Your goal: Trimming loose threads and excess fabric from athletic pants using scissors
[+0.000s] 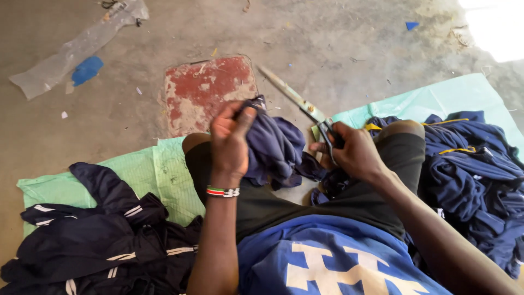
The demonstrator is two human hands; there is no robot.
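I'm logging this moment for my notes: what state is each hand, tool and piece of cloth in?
Left hand: closed, gripping the bunched navy garment.
Right hand: closed around the scissor handles.
Scissors: blades together, pointing away.
Navy garment: crumpled, lifted over the lap.
Left garment pile: heaped on the green sheet.
Right garment pile: heaped.

Left hand (229,143) gripping navy cloth (273,145), right hand (352,150) holding scissors (297,101)
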